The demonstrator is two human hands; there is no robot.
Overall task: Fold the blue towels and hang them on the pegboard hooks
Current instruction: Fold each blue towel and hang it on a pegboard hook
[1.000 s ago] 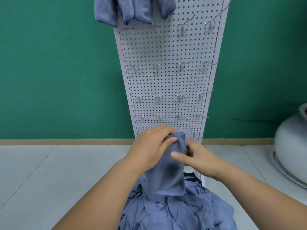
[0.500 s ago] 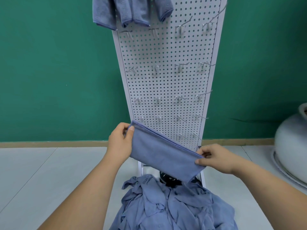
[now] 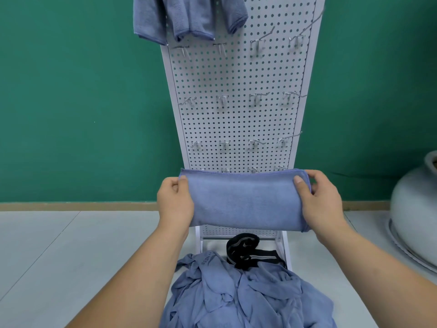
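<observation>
Since half a second ago we have levelled the folded towel (image 3: 246, 200). It hung slanted then, left end high and right end low, and now it stretches as a flat horizontal band between our hands. They have also drawn wider apart than a second ago, when they were bunched together over the cloth. Our left grip (image 3: 176, 202) pinches the towel's left end, thumb on the near face by the top corner and fingers hidden behind. Our right grip (image 3: 324, 202) pinches the right end likewise, thumb pressed on the front near the top edge, fingers curled round the end behind. So the towel lies wholly between the two grips, taut along its top hem, its lower edge sagging slightly. It is held up in front of the lowest rows of the pegboard (image 3: 236, 119), touching none of the hooks (image 3: 222, 100) as far as we can tell. We judge the fold done, or one more halving short of done, and hanging comes next: empty hooks stand above the towel, while hung towels (image 3: 189, 17) already drape from the top of the board. Below our arms a pile of unfolded blue towels (image 3: 236, 297) waits on the floor (image 3: 71, 245), with a black strap (image 3: 248, 252) just beside it at the pegboard's foot, so most of the task seems to remain.
</observation>
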